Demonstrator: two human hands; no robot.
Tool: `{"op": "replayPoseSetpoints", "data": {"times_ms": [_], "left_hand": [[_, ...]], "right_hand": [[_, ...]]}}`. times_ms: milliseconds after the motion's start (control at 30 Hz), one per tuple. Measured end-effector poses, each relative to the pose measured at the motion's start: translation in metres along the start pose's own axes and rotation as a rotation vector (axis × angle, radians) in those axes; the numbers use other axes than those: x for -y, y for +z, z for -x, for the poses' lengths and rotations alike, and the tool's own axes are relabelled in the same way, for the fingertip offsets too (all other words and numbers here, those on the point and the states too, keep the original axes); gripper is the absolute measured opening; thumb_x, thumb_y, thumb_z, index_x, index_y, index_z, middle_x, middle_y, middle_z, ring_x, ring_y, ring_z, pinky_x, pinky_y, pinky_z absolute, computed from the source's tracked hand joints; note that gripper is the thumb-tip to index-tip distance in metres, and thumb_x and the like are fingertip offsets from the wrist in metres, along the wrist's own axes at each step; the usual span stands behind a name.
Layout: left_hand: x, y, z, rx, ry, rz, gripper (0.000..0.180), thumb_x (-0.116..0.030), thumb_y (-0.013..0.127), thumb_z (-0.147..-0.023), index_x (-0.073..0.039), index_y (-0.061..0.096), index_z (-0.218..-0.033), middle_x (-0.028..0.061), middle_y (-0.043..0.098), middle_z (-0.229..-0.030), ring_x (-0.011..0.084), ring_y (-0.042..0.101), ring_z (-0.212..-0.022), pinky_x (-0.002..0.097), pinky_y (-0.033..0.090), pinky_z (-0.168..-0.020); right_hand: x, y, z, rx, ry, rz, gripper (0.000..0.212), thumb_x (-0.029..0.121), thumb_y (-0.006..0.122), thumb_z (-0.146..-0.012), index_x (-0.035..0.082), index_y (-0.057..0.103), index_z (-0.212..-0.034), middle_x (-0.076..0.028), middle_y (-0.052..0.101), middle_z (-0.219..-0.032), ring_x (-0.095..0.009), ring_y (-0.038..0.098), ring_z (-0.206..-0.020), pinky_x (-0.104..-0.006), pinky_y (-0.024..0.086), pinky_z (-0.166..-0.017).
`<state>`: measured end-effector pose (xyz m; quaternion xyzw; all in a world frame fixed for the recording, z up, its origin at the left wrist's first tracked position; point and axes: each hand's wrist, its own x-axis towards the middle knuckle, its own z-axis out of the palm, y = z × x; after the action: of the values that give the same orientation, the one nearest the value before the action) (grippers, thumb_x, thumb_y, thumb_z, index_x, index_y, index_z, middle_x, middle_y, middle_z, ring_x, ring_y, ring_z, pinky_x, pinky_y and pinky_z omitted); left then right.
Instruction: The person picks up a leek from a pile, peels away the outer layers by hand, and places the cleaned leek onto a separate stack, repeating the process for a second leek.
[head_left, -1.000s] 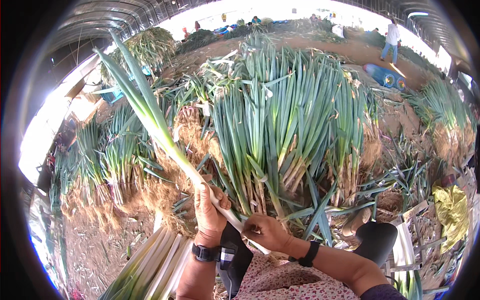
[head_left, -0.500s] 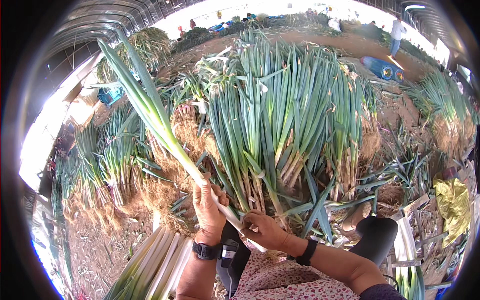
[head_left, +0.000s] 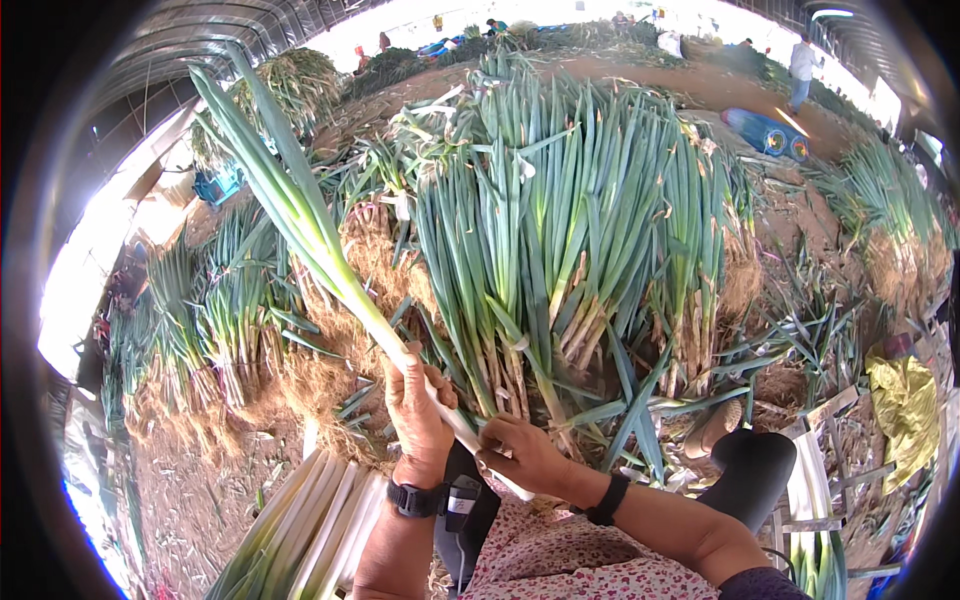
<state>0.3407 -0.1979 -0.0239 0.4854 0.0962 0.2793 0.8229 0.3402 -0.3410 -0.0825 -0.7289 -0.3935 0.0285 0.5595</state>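
Observation:
A long green onion [head_left: 345, 280] slants across the view, its green leaves up at the far left and its white stalk end near my lap. My left hand [head_left: 418, 420] is wrapped round the white stalk partway down. Close to the lower end, my right hand [head_left: 525, 455] has its fingers curled against the same stalk, with the thumb and fingertips partly hidden. Below my left forearm lies a row of clean white-stalked green onions [head_left: 320, 525]. Just beyond my hands stands a big heap of untrimmed green onions [head_left: 570, 220], roots toward me.
More rooted bunches [head_left: 215, 340] lie to the left. A yellow sack [head_left: 905, 415] sits at the right beside a rack of peeled stalks [head_left: 812, 490]. A blue roll [head_left: 765, 135] lies on the ground farther back, near a standing person [head_left: 802, 72]. Loose leaves litter the soil.
My right hand has shifted very slightly up and left along the stalk. The green onion and my left hand stay almost still. The distant standing person has moved a little to the right.

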Motion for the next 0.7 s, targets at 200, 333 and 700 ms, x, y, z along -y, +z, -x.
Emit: {"op": "replayPoseSetpoints", "data": {"times_ms": [200, 333, 700], "left_hand": [[-0.007, -0.032, -0.024, -0.093, 0.032, -0.121, 0.026, -0.034, 0.053, -0.089, -0.013, 0.051, -0.104, -0.001, 0.044, -0.062, 0.008, 0.04, -0.044, 0.0222, 0.035, -0.039], [-0.021, -0.059, -0.028, -0.082, 0.03, -0.079, 0.028, -0.035, 0.051, -0.09, -0.011, 0.05, -0.104, 0.0004, 0.043, -0.06, 0.0091, 0.039, -0.043, 0.0227, 0.035, -0.039], [-0.04, -0.046, -0.004, 0.012, 0.099, -0.058, 0.03, -0.032, 0.053, -0.09, -0.009, 0.048, -0.108, 0.0004, 0.044, -0.063, 0.008, 0.04, -0.044, 0.0214, 0.035, -0.04]], "right_hand": [[0.011, -0.032, 0.035, 0.232, 0.52, -0.926, 0.009, 0.011, 0.058, -0.084, 0.004, 0.052, -0.085, 0.0, 0.051, -0.072, -0.01, 0.05, -0.066, -0.0283, 0.043, -0.062], [-0.027, -0.061, 0.052, 0.282, -0.035, 0.195, 0.02, 0.017, 0.061, -0.082, 0.004, 0.056, -0.095, -0.005, 0.059, -0.076, -0.015, 0.058, -0.067, -0.0273, 0.045, -0.061], [-0.004, 0.044, 0.009, 0.17, 0.238, 0.223, 0.014, 0.018, 0.06, -0.074, 0.006, 0.064, -0.081, -0.011, 0.062, -0.071, -0.027, 0.061, -0.063, -0.0344, 0.048, -0.057]]}}
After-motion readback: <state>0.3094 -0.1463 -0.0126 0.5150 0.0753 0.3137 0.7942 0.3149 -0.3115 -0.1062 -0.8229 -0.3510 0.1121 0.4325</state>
